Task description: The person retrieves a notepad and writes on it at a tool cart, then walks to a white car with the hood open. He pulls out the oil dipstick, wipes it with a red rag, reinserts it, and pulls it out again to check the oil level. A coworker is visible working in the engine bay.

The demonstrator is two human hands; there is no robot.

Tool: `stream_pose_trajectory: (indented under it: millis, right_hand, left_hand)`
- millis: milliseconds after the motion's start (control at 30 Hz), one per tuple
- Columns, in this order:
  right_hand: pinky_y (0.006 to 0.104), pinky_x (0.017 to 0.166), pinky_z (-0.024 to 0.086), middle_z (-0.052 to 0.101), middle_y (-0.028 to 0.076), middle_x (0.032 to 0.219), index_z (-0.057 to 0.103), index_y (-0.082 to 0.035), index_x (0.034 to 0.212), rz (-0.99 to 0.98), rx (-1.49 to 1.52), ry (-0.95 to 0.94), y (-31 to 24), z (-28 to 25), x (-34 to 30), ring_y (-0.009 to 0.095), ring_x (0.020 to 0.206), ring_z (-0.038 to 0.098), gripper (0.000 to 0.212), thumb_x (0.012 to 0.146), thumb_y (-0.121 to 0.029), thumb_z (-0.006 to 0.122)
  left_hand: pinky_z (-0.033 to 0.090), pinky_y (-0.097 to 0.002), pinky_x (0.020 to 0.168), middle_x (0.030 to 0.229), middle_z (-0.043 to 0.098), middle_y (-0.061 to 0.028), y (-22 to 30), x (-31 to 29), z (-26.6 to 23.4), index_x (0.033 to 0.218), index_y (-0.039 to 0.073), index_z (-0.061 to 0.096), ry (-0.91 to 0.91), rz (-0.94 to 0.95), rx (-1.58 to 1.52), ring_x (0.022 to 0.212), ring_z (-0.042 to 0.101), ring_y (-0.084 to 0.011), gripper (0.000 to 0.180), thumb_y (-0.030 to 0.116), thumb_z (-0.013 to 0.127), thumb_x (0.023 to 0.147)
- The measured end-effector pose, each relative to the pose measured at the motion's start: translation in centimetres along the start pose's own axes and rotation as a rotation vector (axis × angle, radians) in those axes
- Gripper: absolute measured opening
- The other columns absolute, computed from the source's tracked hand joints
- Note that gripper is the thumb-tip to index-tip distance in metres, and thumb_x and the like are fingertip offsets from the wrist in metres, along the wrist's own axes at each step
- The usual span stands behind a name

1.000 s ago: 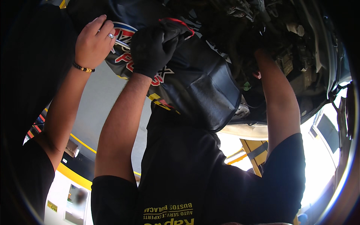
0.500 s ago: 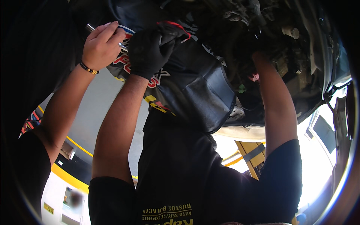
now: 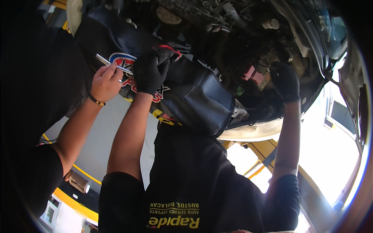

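Observation:
My left hand (image 3: 152, 75), in a black glove, is curled closed over a black fender cover (image 3: 206, 99) with coloured lettering. What it grips is hidden; a thin red strip (image 3: 171, 49) shows beside its fingers. A co-worker's bare hand (image 3: 107, 83) on the left holds a shiny metal rod (image 3: 103, 59), whose far end reaches my left glove. Also gloved in black, my right hand (image 3: 286, 82) is over the engine bay with its fingers bent together. It is close beside a pink plastic cover (image 3: 253, 74); anything between those fingertips is too dark to make out.
Dark engine parts (image 3: 217, 19) fill the top of the view. The car's light front edge (image 3: 252, 131) curves below the bay, with a raised panel edge (image 3: 311, 35) at the right. The co-worker's dark-clothed body (image 3: 35, 77) stands close on the left. A yellow post (image 3: 258, 149) is beyond.
My right hand has come out of the dark among the engine parts and now shows beside the pink cover. The view has shifted. My left hand stays closed by the rod's end.

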State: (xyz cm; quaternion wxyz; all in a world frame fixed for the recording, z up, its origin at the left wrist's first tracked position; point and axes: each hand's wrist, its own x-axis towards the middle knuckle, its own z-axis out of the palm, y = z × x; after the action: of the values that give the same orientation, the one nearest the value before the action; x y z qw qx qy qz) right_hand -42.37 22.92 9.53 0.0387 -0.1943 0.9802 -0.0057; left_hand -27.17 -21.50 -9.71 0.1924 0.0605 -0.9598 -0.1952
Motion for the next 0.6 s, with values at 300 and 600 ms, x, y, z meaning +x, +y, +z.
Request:
stream_pose_trajectory:
  millis: [300, 600]
  right_hand:
    - [0.0309, 0.087, 0.057, 0.083, 0.009, 0.115, 0.083, -0.002, 0.127, 0.571, 0.635, 0.453, 2.1, -11.2, -20.4, 0.017, 0.098, 0.075, 0.03, 0.11, -0.014, 0.062]
    - [0.0333, 0.087, 0.056, 0.077, 0.012, 0.12, 0.078, 0.003, 0.129, 0.63, 0.277, 0.737, 1.4, -14.5, -33.5, 0.018, 0.099, 0.07, 0.027, 0.104, 0.003, 0.067]
  left_hand:
    - [0.056, -0.0523, 0.094, 0.107, 0.076, -0.0165, 0.4, -0.3, 0.5, 0.115, 0.005, 0.072, 0.08, -0.149, -0.463, 0.103, 0.075, -0.0359, 0.03, 0.028, 0.078, 0.097]
    - [0.031, -0.0688, 0.135, 0.148, 0.071, -0.0239, 5.0, 2.5, -0.6, 0.141, -0.002, 0.069, -0.635, -0.595, -2.55, 0.148, 0.06, -0.0477, 0.044, 0.007, 0.066, 0.098]
